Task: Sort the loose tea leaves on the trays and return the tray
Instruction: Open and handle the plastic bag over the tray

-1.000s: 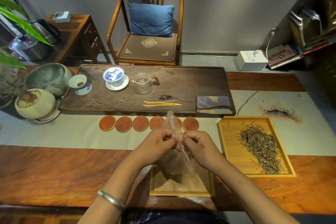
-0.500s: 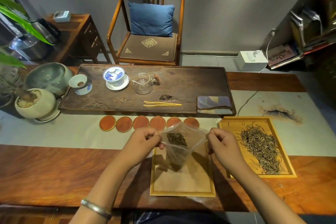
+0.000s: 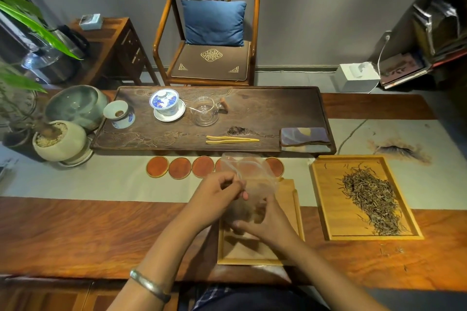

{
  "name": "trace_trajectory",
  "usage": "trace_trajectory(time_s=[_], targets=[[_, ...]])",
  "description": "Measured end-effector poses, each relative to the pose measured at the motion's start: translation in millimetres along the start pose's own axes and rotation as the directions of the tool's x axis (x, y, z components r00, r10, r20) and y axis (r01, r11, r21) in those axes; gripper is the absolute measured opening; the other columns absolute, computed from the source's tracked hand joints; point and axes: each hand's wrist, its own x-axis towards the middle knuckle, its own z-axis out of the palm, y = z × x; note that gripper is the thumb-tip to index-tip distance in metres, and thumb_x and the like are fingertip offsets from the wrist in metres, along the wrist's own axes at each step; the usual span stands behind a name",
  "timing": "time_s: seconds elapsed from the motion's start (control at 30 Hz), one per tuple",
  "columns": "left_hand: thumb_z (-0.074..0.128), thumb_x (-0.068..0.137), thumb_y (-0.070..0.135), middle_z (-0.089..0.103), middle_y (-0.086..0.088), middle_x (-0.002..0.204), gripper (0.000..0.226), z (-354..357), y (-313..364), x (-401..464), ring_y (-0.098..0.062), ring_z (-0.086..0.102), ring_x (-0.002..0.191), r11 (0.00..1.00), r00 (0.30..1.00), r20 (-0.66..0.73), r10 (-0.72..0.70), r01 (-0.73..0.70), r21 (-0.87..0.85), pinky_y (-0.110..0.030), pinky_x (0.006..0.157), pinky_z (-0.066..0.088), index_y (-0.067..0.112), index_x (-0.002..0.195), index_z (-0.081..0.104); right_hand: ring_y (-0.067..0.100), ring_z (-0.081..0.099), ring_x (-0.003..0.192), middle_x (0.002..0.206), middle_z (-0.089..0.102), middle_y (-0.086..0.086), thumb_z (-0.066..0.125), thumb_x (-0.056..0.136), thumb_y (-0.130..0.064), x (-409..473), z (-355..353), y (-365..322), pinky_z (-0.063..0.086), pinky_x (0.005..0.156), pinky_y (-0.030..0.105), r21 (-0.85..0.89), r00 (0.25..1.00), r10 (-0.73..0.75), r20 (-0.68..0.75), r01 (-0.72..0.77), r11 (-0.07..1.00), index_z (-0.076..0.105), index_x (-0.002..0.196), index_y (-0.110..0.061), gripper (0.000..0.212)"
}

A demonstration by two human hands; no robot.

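Holding clear bag [image 3: 249,177], both hands [image 3: 242,207], over tray [image 3: 295,212]

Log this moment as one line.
left hand: pinching clear bag | right hand: under bag | near tray: below | tea leaves: far tray

A plain grey wall [image 3: 316,2] fills the upper frame. At top centre a round-backed wooden armchair [image 3: 161,40] holds a blue square cushion [image 3: 213,21]. A small dark wooden side table [image 3: 118,45] stands upper left, a cluttered dark shelf [image 3: 439,40] upper right.
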Motion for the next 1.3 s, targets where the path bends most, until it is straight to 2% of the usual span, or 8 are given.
trace_trajectory(time_s=[0.1, 0.2, 0.33, 0.47, 0.77, 0.97, 1.07, 1.3], targets=[[0.053, 0.094, 0.009, 0.067, 0.005, 0.064, 0.042, -0.8, 2.3, -1.5, -0.014, 0.063, 0.071, 0.999, 1.0, -0.022, 0.021, -0.022, -0.033, -0.026, 0.07, 0.049, 0.027, 0.058, 0.063, 0.003, 0.064, 0.097, 0.102, 0.069, -0.016, 0.085, 0.067, -0.028, 15.5, 11.0, -6.4, 0.054, 0.081, 0.02, 0.136, 0.997, -0.078, -0.004, 0.078, 0.988, 0.063, 0.102, -0.047, 0.045], [0.051, 0.094, 0.009, 0.067, 0.005, 0.064, 0.042, -4.2, 3.3, -5.7, -0.011, 0.063, 0.07, 0.998, 0.999, -0.024, 0.048, -0.049, -0.041, -0.019, 0.065, 0.049, 0.028, 0.058, 0.063, 0.021, 0.067, 0.101, 0.109, 0.068, 0.011, 0.078, 0.073, -0.006, 19.8, 11.2, -3.7, 0.055, 0.087, 0.041, 0.354, 0.999, -0.045, 0.011, 0.038, 0.934, 0.065, 0.109, -0.016, 0.04], [0.058, 0.092, 0.023, 0.067, 0.0, 0.07, 0.028, -15.6, -6.6, -14.8, -0.016, 0.064, 0.074, 0.999, 0.999, -0.026, 0.048, -0.048, 0.014, -0.028, 0.071, 0.052, 0.021, 0.065, 0.065, 0.005, 0.066, 0.096, 0.105, 0.068, 0.002, 0.075, 0.078, -0.014, 9.5, 1.0, -4.8, 0.054, 0.074, 0.018, 0.347, 0.999, -0.037, -0.011, 0.038, 0.937, 0.06, 0.107, -0.019, 0.033], [0.069, 0.076, 0.048, 0.065, -0.017, 0.078, 0.042, -30.1, -32.8, -30.5, -0.035, 0.061, 0.081, 0.999, 0.999, -0.032, 0.023, -0.022, 0.028, -0.043, 0.076, 0.051, 0.006, 0.075, 0.063, 0.014, 0.067, 0.095, 0.1, 0.07, 0.0, 0.078, 0.073, -0.04, -4.0, -8.6, -7.2, 0.057, 0.078, 0.029, 0.222, 0.999, -0.036, 0.024, 0.029, 0.975, 0.067, 0.1, -0.02, 0.035], [0.078, 0.059, 0.05, 0.068, -0.007, 0.088, 0.054, -27.0, -91.5, -55.0, -0.015, 0.066, 0.08, 0.99, 0.993, 0.062, -0.098, 0.104, -0.098, -0.021, 0.07, 0.054, 0.015, 0.096, 0.062, -0.015, 0.061, 0.082, 0.084, 0.068, -0.025, 0.077, 0.076, -0.026, -43.5, -24.5, -4.5, 0.05, 0.067, 0.009, 0.195, 0.997, 0.044, 0.062, -0.055, 0.979, 0.06, 0.089, -0.03, 0.021], [0.089, 0.055, 0.047, 0.057, 0.015, 0.127, 0.088, 0.9, -102.3, -60.8, -0.001, 0.057, 0.115, 0.981, 0.925, 0.34, -0.169, 0.19, -0.031, -0.023, 0.095, 0.05, 0.046, 0.128, 0.041, 0.01, 0.065, 0.1, 0.104, 0.071, -0.011, 0.081, 0.067, -0.043, -61.5, -32.1, 1.4, 0.051, 0.084, 0.021, 0.179, 0.99, 0.07, 0.122, -0.091, 0.98, 0.065, 0.108, -0.03, 0.046], [0.086, 0.057, 0.049, 0.058, 0.034, 0.116, 0.076, 18.2, -97.4, -65.8, 0.016, 0.054, 0.106, 0.984, 0.909, 0.377, -0.178, 0.173, 0.049, -0.001, 0.08, 0.043, 0.046, 0.121, 0.044, 0.009, 0.065, 0.103, 0.111, 0.069, -0.011, 0.077, 0.065, -0.049, -69.0, -35.6, 0.6, 0.051, 0.091, 0.031, 0.18, 0.977, 0.052, 0.208, -0.091, 0.979, 0.062, 0.109, -0.036, 0.048], [0.082, 0.067, 0.041, 0.07, 0.025, 0.104, 0.046, 56.4, -97.2, -89.5, 0.006, 0.064, 0.097, 0.969, 0.932, 0.282, -0.228, 0.246, -0.028, -0.005, 0.077, 0.046, 0.039, 0.109, 0.062, 0.012, 0.067, 0.1, 0.111, 0.07, -0.002, 0.072, 0.076, -0.047, -82.1, -32.7, 32.6, 0.054, 0.08, 0.022, 0.312, 0.981, 0.139, 0.133, -0.175, 0.934, 0.057, 0.119, -0.022, 0.052]])
